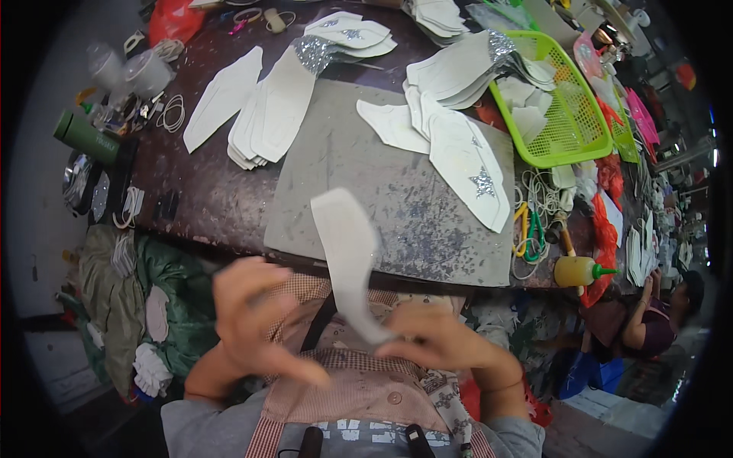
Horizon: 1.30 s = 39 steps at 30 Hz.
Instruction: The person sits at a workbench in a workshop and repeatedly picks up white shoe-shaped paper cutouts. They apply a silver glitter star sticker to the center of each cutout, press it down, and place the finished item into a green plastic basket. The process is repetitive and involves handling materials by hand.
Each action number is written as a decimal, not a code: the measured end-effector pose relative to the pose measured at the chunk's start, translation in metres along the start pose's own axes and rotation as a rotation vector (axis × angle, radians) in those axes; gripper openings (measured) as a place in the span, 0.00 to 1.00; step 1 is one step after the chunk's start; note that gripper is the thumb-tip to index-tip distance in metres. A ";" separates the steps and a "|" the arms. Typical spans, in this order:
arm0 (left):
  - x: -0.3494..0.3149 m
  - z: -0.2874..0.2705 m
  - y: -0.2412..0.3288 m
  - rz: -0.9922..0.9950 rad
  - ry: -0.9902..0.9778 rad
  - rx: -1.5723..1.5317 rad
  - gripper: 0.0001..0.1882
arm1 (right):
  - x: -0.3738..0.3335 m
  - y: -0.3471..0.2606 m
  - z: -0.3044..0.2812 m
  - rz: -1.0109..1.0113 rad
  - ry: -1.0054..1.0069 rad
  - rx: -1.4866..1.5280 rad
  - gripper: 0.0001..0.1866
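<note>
My right hand [435,336] pinches the lower end of a curved white shoe upper piece [345,237], which stands up over the table's front edge. To the left of it, my left hand [256,305] is blurred, its fingers and thumb spread apart with nothing between them. Beyond both hands lies a grey mat [328,168]. White pieces with a silver star [469,164] rest on its right part. A fanned stack of plain white pieces [275,114] with a glittery silver end lies at the mat's upper left, beside a loose white piece [225,99].
A lime green basket [569,156] holding white scraps stands at the right. Near it are scissors [527,233], tangled cord and a yellow bottle [576,271] with a green tip. A green flask [84,137] is at the left edge. Another person [653,320] sits at far right.
</note>
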<state>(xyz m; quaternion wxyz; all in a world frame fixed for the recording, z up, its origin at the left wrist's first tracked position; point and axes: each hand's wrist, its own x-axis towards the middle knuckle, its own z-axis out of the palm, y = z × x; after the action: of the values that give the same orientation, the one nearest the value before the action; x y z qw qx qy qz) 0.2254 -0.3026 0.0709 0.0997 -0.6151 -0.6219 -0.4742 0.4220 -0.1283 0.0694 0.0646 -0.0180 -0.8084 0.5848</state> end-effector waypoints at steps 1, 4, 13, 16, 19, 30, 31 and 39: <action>0.014 0.001 0.013 0.094 -0.136 -0.115 0.43 | 0.009 -0.012 -0.001 -0.042 -0.131 0.040 0.10; 0.044 -0.012 0.043 0.204 -0.493 -0.222 0.44 | 0.030 -0.039 -0.016 -0.086 -0.382 0.137 0.11; 0.019 -0.007 0.014 -0.845 -0.482 -0.562 0.26 | 0.089 0.155 -0.135 0.025 0.805 -0.980 0.20; -0.014 0.012 -0.015 -1.064 -0.469 -0.949 0.16 | 0.092 0.158 -0.121 -0.006 0.784 -1.064 0.21; -0.018 0.024 -0.019 -1.033 -0.506 -1.024 0.11 | 0.089 0.144 -0.125 0.063 0.848 -0.638 0.18; -0.004 0.034 0.004 -0.716 -0.569 -0.972 0.21 | 0.044 0.018 -0.049 -0.213 0.140 -0.373 0.05; -0.007 0.034 0.004 -0.787 -0.604 -1.042 0.29 | 0.041 0.016 -0.043 -0.205 0.089 -0.370 0.04; -0.005 0.033 0.009 -0.958 -0.658 -1.044 0.33 | 0.031 0.018 -0.023 -0.238 -0.080 -0.272 0.04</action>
<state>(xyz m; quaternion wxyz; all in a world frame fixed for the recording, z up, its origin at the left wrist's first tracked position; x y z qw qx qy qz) 0.2495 -0.2846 0.0538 -0.6077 -0.3558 -0.5139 -0.4900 0.3929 -0.0979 0.0617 0.0980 0.0925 -0.8783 0.4588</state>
